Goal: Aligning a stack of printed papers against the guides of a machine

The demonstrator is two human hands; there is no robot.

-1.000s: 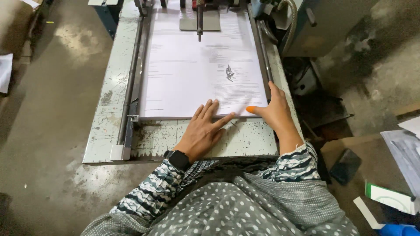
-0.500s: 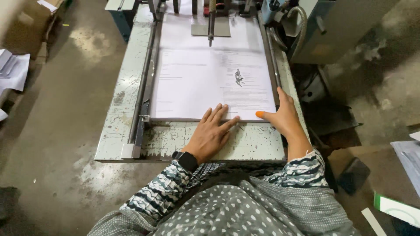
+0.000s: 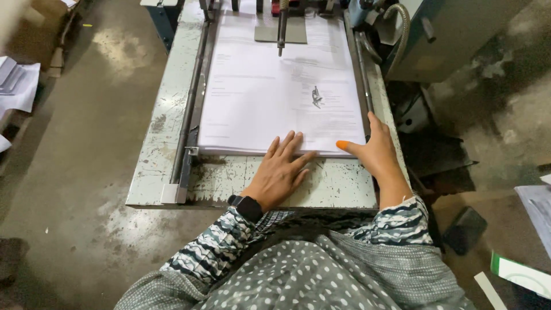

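Over on the far left, loose white sheets [image 3: 20, 86] lie scattered on the stained concrete floor [image 3: 74, 172], well apart from the work. Next comes the worn, pale green metal feed table [image 3: 158, 143] with its chipped paint, and along its left side a dark steel guide rail [image 3: 189, 115] that the thick stack of white printed paper [image 3: 270, 97] sits against. The left hand [image 3: 281, 172], a black watch [image 3: 248, 205] at the wrist, lies flat with fingers spread wide, palm on the table and fingertips touching the near edge of the stack; it grips nothing. Above, at the far end of the sheets, a dark metal bar [image 3: 282, 26] hangs down over the paper. The right hand [image 3: 376, 150], likewise open and holding nothing, is cupped against the near right corner of the stack, its orange-tipped thumb [image 3: 344, 146] lying on the top sheet and its fingers reaching up beside the right-hand rail [image 3: 363, 74]. From where I stand, the risk looks plain enough: uneven pressure from one hand could skew the top sheets or fan the pile away from the left rail, and a hard shove might buckle the near edge. Those right fingers sit close to the rail and the grey machine housing [image 3: 453, 40], where a pinch seems possible if anything shifts.
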